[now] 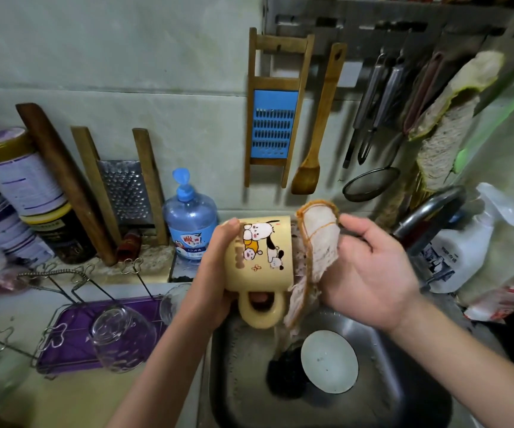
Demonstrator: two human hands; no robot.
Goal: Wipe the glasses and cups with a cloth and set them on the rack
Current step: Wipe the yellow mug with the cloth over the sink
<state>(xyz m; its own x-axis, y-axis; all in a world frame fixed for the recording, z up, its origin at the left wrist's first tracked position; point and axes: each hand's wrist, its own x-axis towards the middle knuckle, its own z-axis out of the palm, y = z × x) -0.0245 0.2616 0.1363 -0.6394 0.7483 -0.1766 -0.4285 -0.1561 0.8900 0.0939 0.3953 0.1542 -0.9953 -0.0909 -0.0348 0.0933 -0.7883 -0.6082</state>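
Yellow mug (259,257) held sideways over sink (388,384), left hand (215,273) grip wrapped round it, presumably so drips drain, while right hand (370,273) grip pinches cloth (317,242) at its mouth to wipe.

- A steel sink (240,350) sits low in the middle of a dim kitchen with greenish light.
- Behind the sink rises a pale tiled wall (126,57).
- Above the sink hang a wood-framed blue grater (274,128) and, just beside it, a wooden spatula (314,149).
- Above and right of the sink, a metal rail (373,23) carries hanging utensils.
- At the sink's rear left corner stands a blue detergent bottle (189,223).
- Left of the sink, a pale countertop (79,396); a metal grater (126,189) and a rolling pin (64,180) lean against the wall.
- At the sink's rear right, a curved tap (428,217).
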